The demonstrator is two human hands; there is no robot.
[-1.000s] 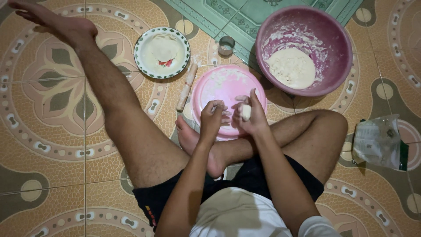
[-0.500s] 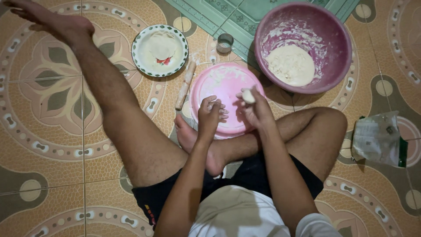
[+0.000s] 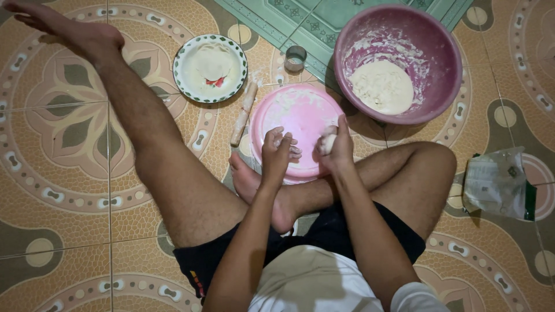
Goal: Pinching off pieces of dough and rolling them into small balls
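floor [image 3: 69,173]: glazed ceramic tiles, tan and orange with a pebbled print, brown and grey medallions and pale beaded rings. grout lines [image 3: 108,190] visible. green patterned tiles [image 3: 300,20] adjoin at the top edge. lighting dim, warm, from above.

The floor [image 3: 69,173] is showing glazed, patterned ceramic tile, faintly glossy. On it, the pink board [image 3: 300,115] is looking like smooth plastic dusted with matt flour. Behind the board, the purple bowl [image 3: 439,63] is shining as plastic, smeared with soft, matt dough. Left of the board, the rolling pin [image 3: 243,114] is appearing as floury wood, and the metal ring cutter [image 3: 295,58] is gleaming. The right hand [image 3: 338,147] is gripping a smooth, matt dough lump [image 3: 328,143].
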